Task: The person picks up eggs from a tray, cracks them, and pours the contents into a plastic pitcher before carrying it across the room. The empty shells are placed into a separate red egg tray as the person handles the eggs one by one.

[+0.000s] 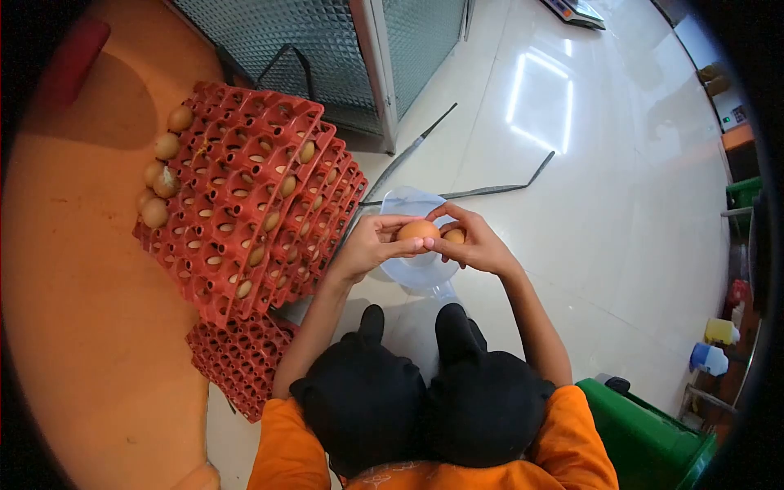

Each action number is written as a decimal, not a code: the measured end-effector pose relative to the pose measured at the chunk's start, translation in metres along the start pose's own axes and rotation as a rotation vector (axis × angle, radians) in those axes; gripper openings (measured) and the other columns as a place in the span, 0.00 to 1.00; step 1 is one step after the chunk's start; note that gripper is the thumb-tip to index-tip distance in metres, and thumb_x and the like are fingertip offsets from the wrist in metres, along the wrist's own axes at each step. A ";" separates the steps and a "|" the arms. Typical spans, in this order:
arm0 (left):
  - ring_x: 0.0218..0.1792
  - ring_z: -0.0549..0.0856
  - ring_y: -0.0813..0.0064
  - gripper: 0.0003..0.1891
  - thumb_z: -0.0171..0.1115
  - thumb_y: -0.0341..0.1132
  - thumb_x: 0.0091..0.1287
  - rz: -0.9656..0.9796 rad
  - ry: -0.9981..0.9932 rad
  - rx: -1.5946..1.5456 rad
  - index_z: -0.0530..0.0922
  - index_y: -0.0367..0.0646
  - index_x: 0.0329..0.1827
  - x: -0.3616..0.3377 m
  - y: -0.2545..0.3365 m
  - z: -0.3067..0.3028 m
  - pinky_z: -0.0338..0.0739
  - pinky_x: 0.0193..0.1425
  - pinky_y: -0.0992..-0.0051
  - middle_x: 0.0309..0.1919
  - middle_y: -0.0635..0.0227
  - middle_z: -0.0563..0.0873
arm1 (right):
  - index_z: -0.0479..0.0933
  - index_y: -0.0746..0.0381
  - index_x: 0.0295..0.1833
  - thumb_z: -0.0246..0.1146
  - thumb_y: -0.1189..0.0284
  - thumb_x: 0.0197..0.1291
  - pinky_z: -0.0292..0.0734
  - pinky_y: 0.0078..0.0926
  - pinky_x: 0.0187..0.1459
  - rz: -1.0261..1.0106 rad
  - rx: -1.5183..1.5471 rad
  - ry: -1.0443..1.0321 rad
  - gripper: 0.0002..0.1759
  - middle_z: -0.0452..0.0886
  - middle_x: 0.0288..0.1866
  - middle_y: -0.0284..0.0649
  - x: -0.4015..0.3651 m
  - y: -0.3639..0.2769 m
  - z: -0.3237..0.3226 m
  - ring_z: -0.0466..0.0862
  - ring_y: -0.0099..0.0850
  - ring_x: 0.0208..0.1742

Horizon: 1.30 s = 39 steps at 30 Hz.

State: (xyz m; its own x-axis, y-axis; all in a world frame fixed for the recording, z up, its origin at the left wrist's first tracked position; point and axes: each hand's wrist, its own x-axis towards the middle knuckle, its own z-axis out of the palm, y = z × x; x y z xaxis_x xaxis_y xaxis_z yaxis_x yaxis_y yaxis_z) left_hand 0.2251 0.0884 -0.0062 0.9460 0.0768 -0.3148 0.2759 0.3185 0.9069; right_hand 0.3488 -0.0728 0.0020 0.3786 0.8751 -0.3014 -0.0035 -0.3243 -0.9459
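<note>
Far left, brown eggs (167, 147) line the left edge of a stack of red plastic egg trays (245, 184), whose openings show further eggs. Below it, at lower left, are more red trays (237, 355). Near the centre of the frame, the left hand (377, 241) grasps a brown egg (417, 233) between thumb and fingers. A translucent plastic vessel (402, 275) with a handle lies directly beneath. The right hand (478, 238), just right of centre, touches the same egg with thumb and fingertips while holding a second brown egg (455, 236) within its curled fingers. A green bin (637, 433) occupies the lower right.
</note>
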 end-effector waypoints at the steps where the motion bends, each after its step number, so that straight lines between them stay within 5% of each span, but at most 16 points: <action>1: 0.43 0.83 0.74 0.26 0.66 0.30 0.58 -0.002 -0.001 -0.009 0.70 0.27 0.57 0.000 -0.002 0.000 0.79 0.47 0.79 0.45 0.55 0.81 | 0.71 0.64 0.45 0.68 0.55 0.51 0.69 0.18 0.19 -0.002 -0.020 -0.006 0.26 0.79 0.21 0.37 0.000 -0.002 0.000 0.78 0.21 0.22; 11: 0.46 0.81 0.75 0.26 0.63 0.26 0.59 0.012 -0.029 0.171 0.67 0.28 0.60 -0.003 -0.004 0.001 0.76 0.52 0.77 0.48 0.54 0.80 | 0.74 0.65 0.41 0.69 0.58 0.48 0.74 0.28 0.26 -0.137 -0.352 -0.040 0.23 0.80 0.22 0.45 0.005 -0.002 -0.008 0.81 0.35 0.23; 19: 0.41 0.85 0.71 0.25 0.61 0.27 0.54 0.096 0.235 0.758 0.72 0.35 0.58 0.003 -0.008 0.013 0.78 0.44 0.75 0.43 0.50 0.83 | 0.70 0.62 0.42 0.61 0.58 0.51 0.75 0.43 0.26 -0.215 -0.846 0.143 0.20 0.80 0.22 0.45 0.008 0.009 0.011 0.81 0.47 0.24; 29: 0.45 0.84 0.63 0.27 0.63 0.30 0.50 0.279 0.276 0.843 0.73 0.37 0.57 0.006 -0.020 0.010 0.79 0.45 0.72 0.47 0.48 0.81 | 0.69 0.60 0.48 0.58 0.61 0.54 0.75 0.42 0.26 -0.274 -0.923 0.180 0.19 0.80 0.24 0.44 0.008 0.018 0.014 0.81 0.46 0.24; 35: 0.49 0.82 0.60 0.28 0.63 0.29 0.50 0.226 0.203 0.835 0.71 0.35 0.58 0.005 -0.016 0.003 0.77 0.49 0.71 0.52 0.48 0.78 | 0.69 0.58 0.53 0.61 0.66 0.52 0.76 0.35 0.29 -0.348 -0.874 0.119 0.21 0.81 0.29 0.43 0.007 0.024 0.004 0.81 0.43 0.25; 39: 0.45 0.82 0.54 0.28 0.63 0.31 0.50 0.436 0.160 1.009 0.71 0.32 0.57 0.006 -0.020 -0.009 0.75 0.50 0.69 0.48 0.47 0.79 | 0.69 0.58 0.53 0.61 0.67 0.52 0.76 0.33 0.28 -0.386 -0.919 0.082 0.22 0.81 0.29 0.42 0.006 0.023 -0.006 0.81 0.41 0.24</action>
State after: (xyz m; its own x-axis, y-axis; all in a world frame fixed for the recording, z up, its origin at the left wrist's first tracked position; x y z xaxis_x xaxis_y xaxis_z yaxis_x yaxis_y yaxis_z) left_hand 0.2238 0.0906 -0.0292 0.9829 0.1395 0.1201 0.0056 -0.6749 0.7379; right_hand 0.3565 -0.0774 -0.0204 0.2654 0.9629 0.0492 0.8372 -0.2048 -0.5071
